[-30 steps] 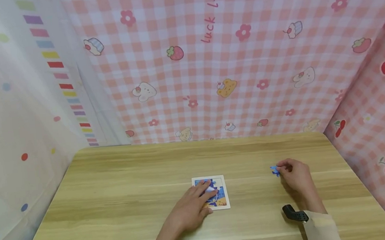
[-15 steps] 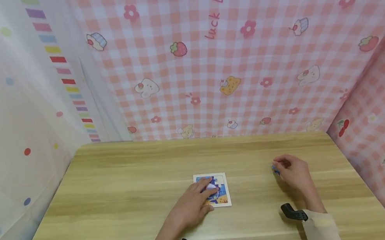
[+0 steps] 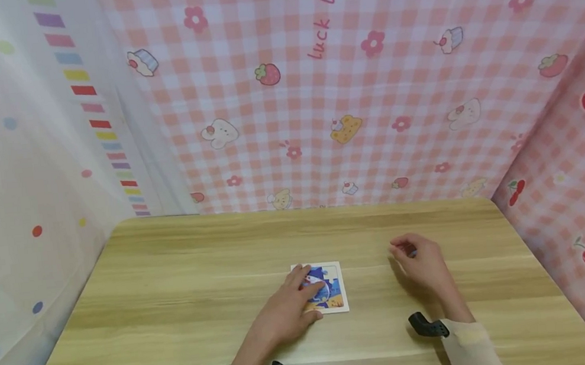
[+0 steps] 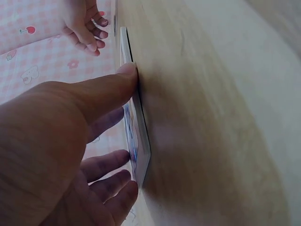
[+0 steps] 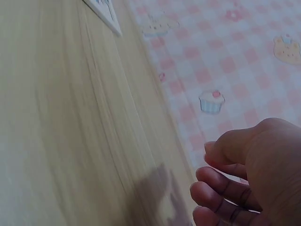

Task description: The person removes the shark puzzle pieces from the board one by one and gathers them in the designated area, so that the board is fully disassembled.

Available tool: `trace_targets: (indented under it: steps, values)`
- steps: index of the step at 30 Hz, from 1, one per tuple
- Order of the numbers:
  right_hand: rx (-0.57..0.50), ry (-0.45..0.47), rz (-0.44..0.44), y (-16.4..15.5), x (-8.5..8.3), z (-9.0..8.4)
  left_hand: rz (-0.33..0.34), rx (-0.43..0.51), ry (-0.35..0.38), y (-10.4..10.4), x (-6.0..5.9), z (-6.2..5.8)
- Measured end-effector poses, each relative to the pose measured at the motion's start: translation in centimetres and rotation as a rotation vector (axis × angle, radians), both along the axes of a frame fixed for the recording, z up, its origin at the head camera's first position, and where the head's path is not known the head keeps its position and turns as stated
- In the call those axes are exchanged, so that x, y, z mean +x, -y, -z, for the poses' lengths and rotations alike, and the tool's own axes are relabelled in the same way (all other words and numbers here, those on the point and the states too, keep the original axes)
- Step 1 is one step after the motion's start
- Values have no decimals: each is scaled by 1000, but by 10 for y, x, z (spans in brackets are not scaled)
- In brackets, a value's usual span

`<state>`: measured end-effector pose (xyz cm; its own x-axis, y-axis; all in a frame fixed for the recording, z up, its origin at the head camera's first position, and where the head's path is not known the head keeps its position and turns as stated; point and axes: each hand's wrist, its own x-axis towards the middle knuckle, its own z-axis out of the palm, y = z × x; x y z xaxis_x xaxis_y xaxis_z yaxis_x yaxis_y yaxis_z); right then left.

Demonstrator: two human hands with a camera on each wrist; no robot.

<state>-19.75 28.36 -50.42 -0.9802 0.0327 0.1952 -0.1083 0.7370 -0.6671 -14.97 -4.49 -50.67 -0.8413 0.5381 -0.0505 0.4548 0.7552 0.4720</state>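
**Left hand steadies the puzzle board while the right hovers beside it**

A small square puzzle board (image 3: 330,288) with a white border and a blue cartoon picture lies flat near the middle of the wooden surface (image 3: 175,290). The left hand (image 3: 285,314) rests on it from the near left, its fingers (image 3: 303,282) straight and laid over the left part of the picture. In the left wrist view the thumb presses against the board's edge (image 4: 136,117) and the other fingers lie flat on its face, so this grip is spread and pressing, not pinching.

The right hand (image 3: 421,261) is held to the right of the board, apart from it and raised a little, with a shadow under it. Its fingers (image 5: 221,188) are curled inward toward the thumb. A faint blue speck shows at the fingertips in the head view, but it is too small to name, and I cannot tell whether this grip pinches anything.

Each wrist carries a black camera mount (image 3: 428,326) over a cream sleeve. Pink checked cloth (image 3: 370,109) printed with strawberries, cupcakes and bears hangs behind the surface and along its right side.
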Motion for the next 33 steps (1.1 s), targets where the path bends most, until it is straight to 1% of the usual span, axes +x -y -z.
trace_targets:
  steps: [8,11,16,19,28,33]
  values:
    - [-48,-1,-70,27,2,1,-13,-15,0,4,-1,-2]
    - [-39,0,-84,35,1,2,-12,-12,-4,6,-1,-2]
    - [-18,28,-103,49,2,4,-8,6,4,8,0,0]
    - [-37,38,-124,57,3,4,-9,23,13,9,1,0]
    - [-45,52,-169,81,6,7,5,20,-11,11,3,4]
    - [-63,71,-190,95,7,8,10,22,-16,10,3,3]
